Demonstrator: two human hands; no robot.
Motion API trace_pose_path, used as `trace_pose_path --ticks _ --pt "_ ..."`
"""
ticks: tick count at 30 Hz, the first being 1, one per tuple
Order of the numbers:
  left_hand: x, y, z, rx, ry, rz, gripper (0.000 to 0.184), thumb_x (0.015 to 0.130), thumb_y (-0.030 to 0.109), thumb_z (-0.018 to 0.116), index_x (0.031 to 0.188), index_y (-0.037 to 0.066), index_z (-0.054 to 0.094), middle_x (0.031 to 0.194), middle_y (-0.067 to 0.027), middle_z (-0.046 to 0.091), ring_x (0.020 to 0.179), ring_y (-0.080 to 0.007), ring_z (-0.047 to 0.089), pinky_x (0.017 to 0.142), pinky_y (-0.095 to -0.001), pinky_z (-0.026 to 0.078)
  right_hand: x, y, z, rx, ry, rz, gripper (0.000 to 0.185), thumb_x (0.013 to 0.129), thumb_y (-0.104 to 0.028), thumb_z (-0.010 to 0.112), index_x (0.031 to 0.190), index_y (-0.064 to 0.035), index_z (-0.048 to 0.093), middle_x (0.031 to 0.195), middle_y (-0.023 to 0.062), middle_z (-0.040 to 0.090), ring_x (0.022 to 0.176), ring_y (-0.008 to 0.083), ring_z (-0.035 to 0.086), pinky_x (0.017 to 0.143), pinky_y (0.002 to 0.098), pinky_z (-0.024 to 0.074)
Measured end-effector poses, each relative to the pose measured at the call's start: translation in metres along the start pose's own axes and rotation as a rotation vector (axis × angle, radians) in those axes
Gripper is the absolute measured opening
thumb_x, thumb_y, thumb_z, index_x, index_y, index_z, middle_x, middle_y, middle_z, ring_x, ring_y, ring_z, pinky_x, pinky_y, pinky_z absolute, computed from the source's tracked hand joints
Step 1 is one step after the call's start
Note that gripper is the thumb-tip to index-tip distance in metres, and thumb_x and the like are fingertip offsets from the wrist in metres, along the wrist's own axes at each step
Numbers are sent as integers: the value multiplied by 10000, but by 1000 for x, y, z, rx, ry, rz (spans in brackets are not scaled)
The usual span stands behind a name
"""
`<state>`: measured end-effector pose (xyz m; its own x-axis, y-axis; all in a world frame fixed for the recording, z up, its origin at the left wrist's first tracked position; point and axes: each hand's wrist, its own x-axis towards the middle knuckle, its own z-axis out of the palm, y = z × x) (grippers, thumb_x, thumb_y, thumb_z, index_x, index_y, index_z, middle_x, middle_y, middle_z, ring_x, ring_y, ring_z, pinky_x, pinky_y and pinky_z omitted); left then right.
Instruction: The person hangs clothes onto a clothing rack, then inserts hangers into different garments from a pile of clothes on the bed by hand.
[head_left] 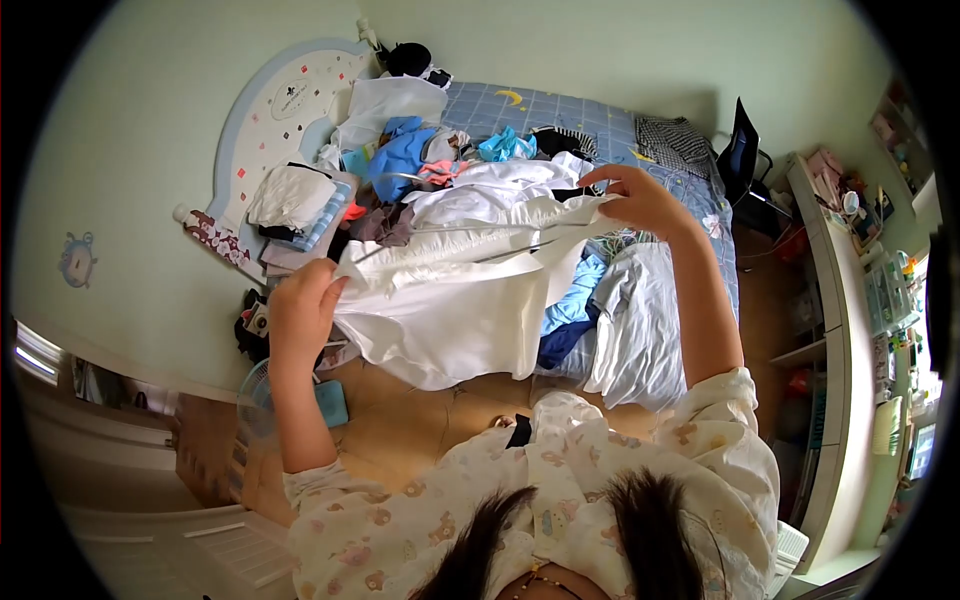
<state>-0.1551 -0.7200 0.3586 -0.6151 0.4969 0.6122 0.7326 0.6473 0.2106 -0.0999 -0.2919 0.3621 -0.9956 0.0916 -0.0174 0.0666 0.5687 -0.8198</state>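
A white garment with a gathered, waistband-like edge is stretched out between my two hands, hanging down in front of the bed. My left hand pinches its upper left end between thumb and fingers. At the upper right, my right hand grips the other end, higher than the left. Just behind the garment lies more white clothing on the bed. Blue clothing and a pale grey-white garment rest near the bed's front edge, to the right. Exactly what kind of garment I hold is unclear.
A heap with a blue cloth covers much of the bed. Folded clothes are stacked by the headboard. A dark monitor stands at the bed's right, near a long shelf unit. A clear basket is low on the left.
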Motion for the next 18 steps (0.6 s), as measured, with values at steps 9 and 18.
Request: trace_pose_path --ticks 9,18 --pt "20 28 32 -66 123 -75 133 881 133 595 917 12 556 761 -186 565 670 -386 536 553 -410 421 -70 -100 1 560 -265 -595 471 834 7 601 1276 58 445 718 62 621 589 101 599 517 221 497" --pt "51 35 16 -263 121 -52 179 915 148 562 960 -25 553 664 -177 524 568 -332 493 538 -350 410 -61 -81 -8 -516 439 -719 323 807 -140 675 1116 -68 615 1041 102 631 989 294 578 870 374 453"
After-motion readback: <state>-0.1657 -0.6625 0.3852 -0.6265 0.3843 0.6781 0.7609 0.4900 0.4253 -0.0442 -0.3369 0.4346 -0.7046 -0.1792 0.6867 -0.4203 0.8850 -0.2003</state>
